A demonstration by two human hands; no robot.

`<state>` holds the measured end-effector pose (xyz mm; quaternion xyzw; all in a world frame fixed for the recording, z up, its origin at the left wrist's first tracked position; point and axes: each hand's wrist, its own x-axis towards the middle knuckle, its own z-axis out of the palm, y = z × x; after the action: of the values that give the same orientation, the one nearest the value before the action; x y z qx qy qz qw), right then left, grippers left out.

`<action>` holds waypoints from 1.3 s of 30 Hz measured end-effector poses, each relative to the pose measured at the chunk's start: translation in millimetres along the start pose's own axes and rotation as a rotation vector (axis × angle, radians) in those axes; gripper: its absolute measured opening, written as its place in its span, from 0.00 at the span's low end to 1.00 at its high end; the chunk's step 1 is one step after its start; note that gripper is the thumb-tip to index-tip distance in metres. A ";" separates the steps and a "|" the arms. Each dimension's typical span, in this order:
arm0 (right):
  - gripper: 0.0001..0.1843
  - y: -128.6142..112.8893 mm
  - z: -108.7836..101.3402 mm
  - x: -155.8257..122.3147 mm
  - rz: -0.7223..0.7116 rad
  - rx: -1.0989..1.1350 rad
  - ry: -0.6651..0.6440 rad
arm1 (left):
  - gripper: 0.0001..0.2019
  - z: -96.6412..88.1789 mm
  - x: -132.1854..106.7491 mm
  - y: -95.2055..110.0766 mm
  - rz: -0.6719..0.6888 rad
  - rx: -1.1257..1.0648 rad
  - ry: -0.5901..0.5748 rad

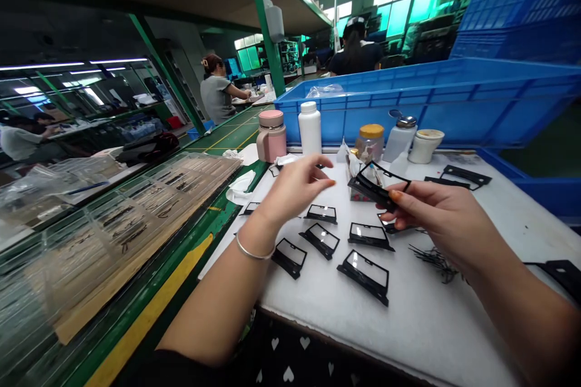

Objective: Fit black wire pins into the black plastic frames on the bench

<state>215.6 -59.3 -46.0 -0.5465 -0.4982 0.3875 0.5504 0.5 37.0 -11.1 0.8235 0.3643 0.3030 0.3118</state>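
Right hand: a black frame (374,186) is held pinched between the thumb and fingers of the right hand (438,221), raised above the worktop.
Left hand: the left hand (295,188) is kept empty, its fingers loosely curled, with nothing grasped.
Worktop: further black frames (365,275) are laid apart on the white padded worktop (422,326).
Behind: a white bottle (310,127) and a pink jar (271,136) are placed before a blue plastic crate (436,109).
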 end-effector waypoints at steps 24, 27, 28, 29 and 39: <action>0.17 3.7 -0.8 3.2 0.066 -0.034 0.009 | 0.07 -21.6 4.7 -67.0 -0.173 0.565 -0.179; 0.17 3.2 -1.1 2.5 0.065 -0.036 -0.006 | 0.06 -25.6 1.4 -58.6 -0.163 0.470 -0.160; 0.17 2.9 -1.2 2.3 0.068 -0.041 -0.011 | 0.06 -26.4 0.1 -53.9 -0.159 0.441 -0.159; 0.17 2.8 -1.3 2.2 0.071 -0.049 -0.015 | 0.07 -26.7 -1.5 -48.2 -0.153 0.406 -0.159; 0.14 5.1 4.6 6.3 0.128 0.055 -0.103 | 0.07 14.5 -20.8 -3.4 0.084 -0.090 -0.078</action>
<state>213.0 -51.7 -50.7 -0.5415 -0.4791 0.4630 0.5127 -1.8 18.1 -28.2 0.8344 0.3033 0.2995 0.3493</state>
